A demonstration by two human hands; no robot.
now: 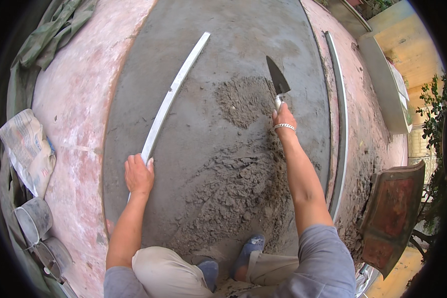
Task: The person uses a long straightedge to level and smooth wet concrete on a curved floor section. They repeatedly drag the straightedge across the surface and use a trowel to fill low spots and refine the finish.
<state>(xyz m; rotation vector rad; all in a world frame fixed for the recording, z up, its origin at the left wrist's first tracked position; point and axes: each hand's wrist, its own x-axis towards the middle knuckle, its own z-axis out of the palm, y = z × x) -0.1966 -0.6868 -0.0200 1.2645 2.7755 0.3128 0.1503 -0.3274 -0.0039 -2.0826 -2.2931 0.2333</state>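
Note:
My left hand (139,174) is closed around the near part of a long, pale metal straightedge (171,94), which lies slanting away across the wet grey mortar (154,54). My right hand (284,117), with a chain bracelet at the wrist, grips the handle of a pointed trowel (276,75). Its dark blade points away from me, over the mortar just right of a rough, grainy patch (243,99). Whether the blade touches the surface I cannot tell. Loose, lumpy mortar (238,184) is heaped between my arms, in front of my feet.
A second long metal bar (340,114) lies along the right edge of the mortar. Reddish paving borders both sides. On the left are a crumpled sack (29,149), buckets (34,218) and a green tarp (44,39). A large brown planter (392,213) stands at right.

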